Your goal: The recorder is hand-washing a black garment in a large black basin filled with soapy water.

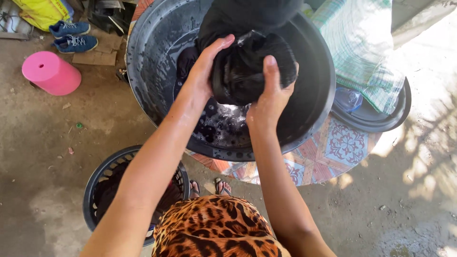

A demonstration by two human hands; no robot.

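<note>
Nearest the camera, below the big black basin, a leopard-print garment in orange, brown and black covers the person's lap, and toes in sandals show just past it. To the lower left of the basin stands a black plastic laundry basket with a slotted, ribbed wall and dark cloth inside; the left forearm crosses over its rim.

Over the basin, both hands grip a wet black garment, bunched into a glossy, wrinkled wad held above the dark soapy water in the basin's bottom. The left hand clasps the wad's left side, fingers curled round the top and pressed together. The right hand clamps it from the near side, thumb pointing up against the cloth, the other fingers wrapped behind and mostly hidden. More of the black cloth rises toward the basin's far rim.

The basin is round, smooth plastic, wet and shiny, and sits on a mat patterned in red, blue and white tile-like motifs. Right of the basin, a green-and-white checked cloth lies in a second, shallower black tub. Left of the basin, on the rough concrete floor, stands an overturned pink plastic cup-shaped container; beyond it lie blue sneakers and a yellow sack.
</note>
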